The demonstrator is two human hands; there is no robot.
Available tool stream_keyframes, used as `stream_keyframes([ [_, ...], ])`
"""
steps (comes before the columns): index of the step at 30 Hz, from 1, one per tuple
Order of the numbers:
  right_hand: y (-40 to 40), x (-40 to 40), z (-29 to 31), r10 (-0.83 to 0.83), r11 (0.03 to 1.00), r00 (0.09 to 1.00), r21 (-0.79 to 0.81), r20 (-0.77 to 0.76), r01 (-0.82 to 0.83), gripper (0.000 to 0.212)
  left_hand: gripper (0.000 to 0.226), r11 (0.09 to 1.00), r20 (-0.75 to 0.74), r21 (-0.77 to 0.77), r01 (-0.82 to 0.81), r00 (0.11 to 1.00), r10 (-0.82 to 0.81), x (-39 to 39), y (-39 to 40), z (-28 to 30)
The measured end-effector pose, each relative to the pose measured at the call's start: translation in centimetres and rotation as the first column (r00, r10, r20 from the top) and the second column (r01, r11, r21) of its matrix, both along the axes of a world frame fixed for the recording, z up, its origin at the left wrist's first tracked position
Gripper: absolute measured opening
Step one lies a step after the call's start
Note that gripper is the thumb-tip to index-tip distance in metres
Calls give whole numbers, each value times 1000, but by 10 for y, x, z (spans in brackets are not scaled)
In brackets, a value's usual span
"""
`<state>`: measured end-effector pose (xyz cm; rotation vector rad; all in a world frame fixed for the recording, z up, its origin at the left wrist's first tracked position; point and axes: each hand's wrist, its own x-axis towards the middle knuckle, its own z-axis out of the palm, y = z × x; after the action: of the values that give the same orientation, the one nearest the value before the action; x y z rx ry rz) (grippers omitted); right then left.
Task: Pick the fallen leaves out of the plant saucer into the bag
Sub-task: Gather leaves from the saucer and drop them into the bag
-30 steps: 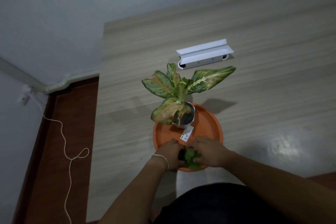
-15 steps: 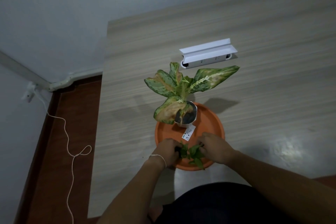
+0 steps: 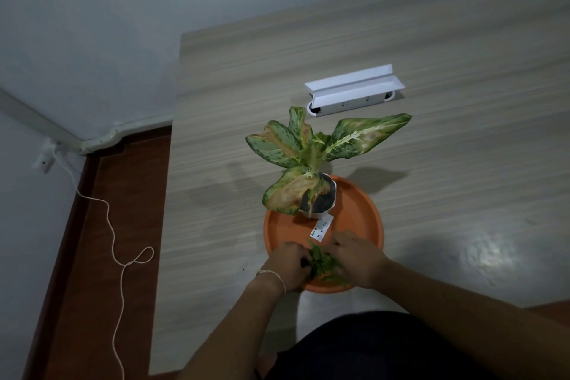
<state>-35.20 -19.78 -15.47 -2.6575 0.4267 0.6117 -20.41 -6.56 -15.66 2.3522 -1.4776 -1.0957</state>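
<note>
An orange plant saucer (image 3: 364, 219) sits on the table's near part. A small white pot (image 3: 320, 203) with a variegated plant (image 3: 311, 151) stands at its back. A heap of small green fallen leaves (image 3: 324, 265) lies at the saucer's near rim. My left hand (image 3: 288, 265) and my right hand (image 3: 357, 259) press against the heap from either side, fingers curled around the leaves. Something small and dark shows at my left fingertips; I cannot tell whether it is the bag.
A white power-strip box (image 3: 351, 91) lies on the wooden table (image 3: 447, 163) behind the plant. A paper tag (image 3: 320, 228) lies in the saucer. Left of the table edge is a brown floor with a white cord (image 3: 117, 256) and a wall socket.
The view has shifted slightly. Both hands stay at the near rim while the leaves between them spread out and rise a little into a looser heap.
</note>
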Motion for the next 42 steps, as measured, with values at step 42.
stream_keyframes([
  [42,-48,-15,18,-850,290,505,666,-150,687,5,11,636,-633,167,-753,413,655,-2,3,42],
])
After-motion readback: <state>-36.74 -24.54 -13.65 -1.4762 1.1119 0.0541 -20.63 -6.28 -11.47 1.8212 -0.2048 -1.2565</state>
